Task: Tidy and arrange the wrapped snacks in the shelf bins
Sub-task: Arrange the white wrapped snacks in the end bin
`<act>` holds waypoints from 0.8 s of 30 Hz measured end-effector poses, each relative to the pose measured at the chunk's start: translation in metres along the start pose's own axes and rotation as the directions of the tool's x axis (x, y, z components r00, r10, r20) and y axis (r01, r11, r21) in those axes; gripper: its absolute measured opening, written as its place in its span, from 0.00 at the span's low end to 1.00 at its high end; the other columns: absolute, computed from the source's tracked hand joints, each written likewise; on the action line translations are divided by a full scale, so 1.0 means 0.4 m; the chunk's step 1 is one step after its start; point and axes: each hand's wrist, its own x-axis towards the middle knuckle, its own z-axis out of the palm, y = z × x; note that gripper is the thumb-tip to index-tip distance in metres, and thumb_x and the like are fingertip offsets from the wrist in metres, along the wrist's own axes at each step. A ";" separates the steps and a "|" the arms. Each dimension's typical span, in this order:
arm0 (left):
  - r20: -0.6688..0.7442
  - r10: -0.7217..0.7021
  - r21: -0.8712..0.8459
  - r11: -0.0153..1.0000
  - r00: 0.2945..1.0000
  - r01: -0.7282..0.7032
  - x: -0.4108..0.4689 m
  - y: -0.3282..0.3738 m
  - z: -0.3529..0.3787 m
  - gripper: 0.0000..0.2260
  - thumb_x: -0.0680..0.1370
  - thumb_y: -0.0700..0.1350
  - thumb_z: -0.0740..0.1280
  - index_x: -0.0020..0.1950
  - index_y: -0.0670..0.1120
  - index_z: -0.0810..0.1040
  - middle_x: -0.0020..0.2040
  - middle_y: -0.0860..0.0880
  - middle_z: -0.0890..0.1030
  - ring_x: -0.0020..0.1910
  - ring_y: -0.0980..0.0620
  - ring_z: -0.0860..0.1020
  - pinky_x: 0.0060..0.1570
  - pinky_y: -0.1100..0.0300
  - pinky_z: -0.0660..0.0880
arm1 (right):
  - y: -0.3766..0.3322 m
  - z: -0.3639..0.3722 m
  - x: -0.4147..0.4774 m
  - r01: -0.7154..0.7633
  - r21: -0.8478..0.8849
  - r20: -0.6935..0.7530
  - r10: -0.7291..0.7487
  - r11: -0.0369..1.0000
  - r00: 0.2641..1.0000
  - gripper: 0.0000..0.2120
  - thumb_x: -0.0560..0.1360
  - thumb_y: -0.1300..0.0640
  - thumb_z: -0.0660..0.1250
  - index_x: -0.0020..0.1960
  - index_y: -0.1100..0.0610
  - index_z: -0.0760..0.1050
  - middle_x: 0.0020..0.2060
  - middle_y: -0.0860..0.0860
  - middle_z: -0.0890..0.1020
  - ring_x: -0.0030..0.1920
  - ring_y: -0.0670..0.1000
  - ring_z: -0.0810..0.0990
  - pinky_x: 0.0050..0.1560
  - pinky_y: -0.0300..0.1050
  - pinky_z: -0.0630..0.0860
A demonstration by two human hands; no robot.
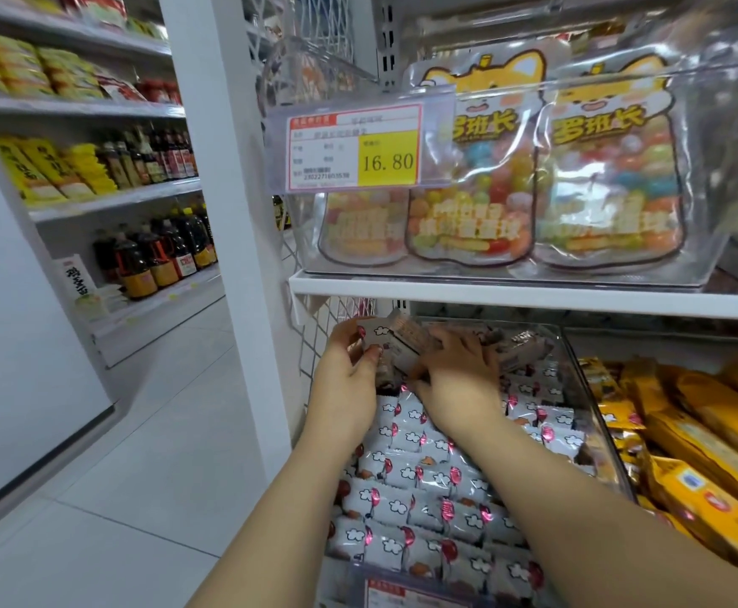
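Two bare forearms reach in from the bottom edge, one each side, both into the lower clear bin [586,388]. Left hand [349,370]: at the bin's back-left corner, thumb and curled fingers pinching a single pack [374,337], lifted above the pile, printed face toward the camera. Right hand [455,375]: just beside the left, fingers curled down over a clump of packs [406,340] at the back of the bin, thumb underneath, grasping. How many are in that clump I cannot tell.

The wrapped snacks [402,476] fill the bin under both arms: white wrappers with cloud and pink balloon print, lying flat and overlapping in rough rows. Far too many for an exact count, several dozen showing. A few darker wrappers [520,344] sit at the back right.

Lower price label [402,592] on the bin front, cropped and blurred.

Next bin to the right: yellow packs [687,432], stacked lengthwise, at least six.

White shelf board [490,294] above. On it a clear box with candy bags [613,177], three showing, standing upright, cat print on top. Upper price tag [354,147] reads 16.80.

Far left aisle: dark bottles [156,252] on shelves.
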 end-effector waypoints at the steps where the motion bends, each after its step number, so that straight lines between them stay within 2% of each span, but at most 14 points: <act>1: 0.008 -0.001 0.004 1.000 1.000 0.001 0.000 0.002 0.000 0.14 0.80 0.35 0.59 0.65 0.43 0.70 0.56 0.50 0.79 0.56 0.55 0.77 0.57 0.65 0.73 | 0.004 0.002 -0.001 0.000 0.006 -0.003 0.000 1.000 1.000 0.07 0.75 0.50 0.66 0.50 0.49 0.80 0.72 0.47 0.62 0.72 0.55 0.55 0.70 0.52 0.52; 4: 0.040 0.003 0.039 0.999 0.999 -0.005 0.005 0.009 0.005 0.12 0.80 0.34 0.59 0.60 0.47 0.71 0.48 0.58 0.78 0.48 0.61 0.77 0.44 0.77 0.71 | 0.012 0.007 -0.003 -0.007 0.020 0.001 0.007 1.000 1.000 0.06 0.75 0.51 0.66 0.50 0.50 0.80 0.72 0.46 0.63 0.71 0.55 0.57 0.70 0.51 0.52; 6: 0.059 0.000 0.069 0.998 0.998 -0.004 0.015 0.012 0.011 0.13 0.80 0.34 0.59 0.62 0.44 0.71 0.50 0.53 0.79 0.49 0.57 0.77 0.41 0.80 0.69 | 0.016 0.006 -0.002 -0.017 0.034 0.006 0.016 0.999 1.000 0.06 0.75 0.51 0.66 0.49 0.51 0.80 0.71 0.45 0.63 0.70 0.55 0.58 0.69 0.50 0.53; 9: 0.075 -0.037 0.115 0.993 0.996 0.028 0.034 0.016 0.016 0.15 0.80 0.34 0.58 0.64 0.45 0.70 0.53 0.52 0.77 0.51 0.53 0.75 0.43 0.73 0.70 | 0.021 0.002 0.001 -0.019 0.049 0.012 0.019 0.999 1.000 0.08 0.76 0.51 0.65 0.52 0.52 0.80 0.71 0.45 0.64 0.69 0.55 0.59 0.69 0.48 0.53; 11: 0.090 -0.078 0.145 0.987 0.993 0.064 0.045 0.012 0.019 0.15 0.80 0.35 0.58 0.65 0.47 0.69 0.53 0.54 0.75 0.52 0.50 0.75 0.51 0.62 0.73 | 0.024 -0.003 0.000 -0.015 0.050 0.019 0.014 0.999 1.000 0.09 0.76 0.51 0.65 0.52 0.52 0.80 0.71 0.45 0.64 0.69 0.55 0.60 0.69 0.48 0.53; 13: 0.095 -0.094 0.143 0.986 0.991 0.080 0.054 0.003 0.020 0.15 0.80 0.37 0.58 0.65 0.49 0.69 0.56 0.51 0.77 0.53 0.47 0.78 0.52 0.53 0.76 | 0.026 -0.006 -0.003 -0.005 0.055 0.019 0.004 0.998 1.000 0.09 0.76 0.51 0.65 0.52 0.52 0.80 0.71 0.45 0.65 0.68 0.55 0.60 0.68 0.48 0.53; 17: 0.120 -0.106 0.190 0.978 0.987 0.082 0.058 -0.004 0.016 0.19 0.80 0.36 0.57 0.69 0.53 0.65 0.56 0.49 0.76 0.46 0.49 0.78 0.36 0.62 0.75 | 0.025 -0.008 -0.005 -0.001 0.051 0.041 -0.001 0.999 0.999 0.09 0.77 0.51 0.64 0.52 0.52 0.80 0.71 0.44 0.64 0.68 0.56 0.60 0.67 0.49 0.55; 19: 0.142 -0.089 0.262 0.964 0.986 0.050 0.056 -0.006 0.019 0.20 0.80 0.34 0.56 0.67 0.54 0.66 0.54 0.50 0.77 0.43 0.49 0.78 0.35 0.60 0.76 | 0.025 -0.008 -0.006 0.001 0.047 0.046 -0.004 0.999 0.999 0.09 0.77 0.51 0.64 0.53 0.52 0.80 0.71 0.44 0.64 0.68 0.56 0.60 0.67 0.49 0.55; 21: 0.194 -0.066 0.382 0.924 0.979 -0.013 0.054 -0.007 0.026 0.17 0.80 0.34 0.55 0.64 0.50 0.69 0.52 0.48 0.78 0.42 0.49 0.76 0.33 0.62 0.72 | 0.025 -0.007 -0.006 0.003 0.053 0.040 -0.006 0.999 0.999 0.10 0.77 0.51 0.64 0.55 0.51 0.79 0.70 0.43 0.64 0.67 0.56 0.61 0.67 0.49 0.55; 24: 0.226 -0.044 0.545 0.834 0.973 -0.089 0.054 -0.003 0.042 0.13 0.80 0.36 0.58 0.62 0.44 0.74 0.55 0.45 0.79 0.46 0.50 0.74 0.38 0.66 0.65 | 0.022 -0.010 -0.008 0.009 0.062 0.034 -0.011 0.998 0.999 0.07 0.76 0.52 0.64 0.50 0.49 0.80 0.70 0.42 0.65 0.66 0.55 0.62 0.65 0.48 0.55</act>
